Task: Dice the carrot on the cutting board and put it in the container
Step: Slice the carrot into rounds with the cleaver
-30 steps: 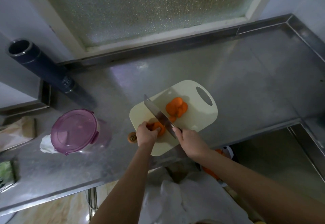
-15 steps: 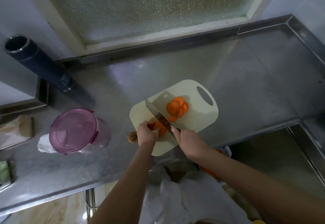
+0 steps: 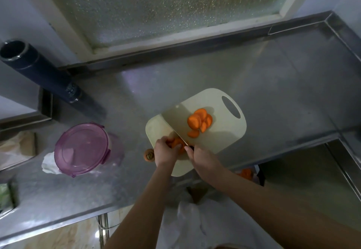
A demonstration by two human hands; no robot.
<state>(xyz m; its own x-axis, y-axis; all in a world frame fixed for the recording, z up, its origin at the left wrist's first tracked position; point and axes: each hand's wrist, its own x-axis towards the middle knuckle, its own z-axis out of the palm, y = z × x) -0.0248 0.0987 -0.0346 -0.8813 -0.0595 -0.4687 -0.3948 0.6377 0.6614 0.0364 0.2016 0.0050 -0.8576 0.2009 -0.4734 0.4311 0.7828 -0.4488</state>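
Knife (image 3: pixel 173 123) flatter than before, across carrot (image 3: pixel 176 142)

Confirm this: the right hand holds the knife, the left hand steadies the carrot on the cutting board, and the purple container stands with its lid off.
One thing is wrong: the head view shows the purple container with its lid on, not off. The rest stands.

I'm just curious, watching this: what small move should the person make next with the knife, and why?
Probably press the knife down through the carrot for another slice. The left hand holds it on the cutting board, the right hand grips the handle, and only round slices lie cut so far.
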